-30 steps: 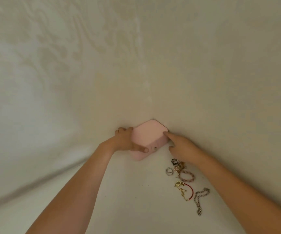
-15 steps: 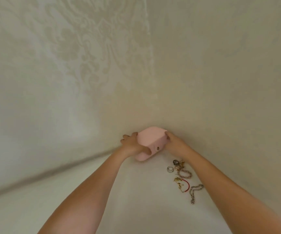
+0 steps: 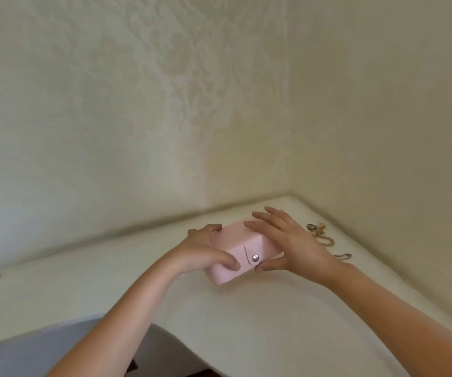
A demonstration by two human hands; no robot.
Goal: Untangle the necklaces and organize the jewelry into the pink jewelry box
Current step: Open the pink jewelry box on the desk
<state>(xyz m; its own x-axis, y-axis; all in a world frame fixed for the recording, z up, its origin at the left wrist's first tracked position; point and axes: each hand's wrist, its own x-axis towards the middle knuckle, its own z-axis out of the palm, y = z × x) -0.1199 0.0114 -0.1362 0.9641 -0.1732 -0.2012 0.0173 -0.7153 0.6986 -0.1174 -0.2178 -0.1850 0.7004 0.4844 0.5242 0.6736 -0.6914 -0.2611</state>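
so the box (image 3: pixel 227 265) runs left-right, snap (image 3: pixel 255 258) facing near; left hand (image 3: pixel 206 253) grips its left end, right hand (image 3: pixel 290 238) lies flat-fingered on top, thumb beside the snap.

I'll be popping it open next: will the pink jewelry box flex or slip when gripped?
Probably rigid: the pink jewelry box keeps straight edges under the left hand. Likely light, held by thumb and fingertips. Its smooth finish could slip.
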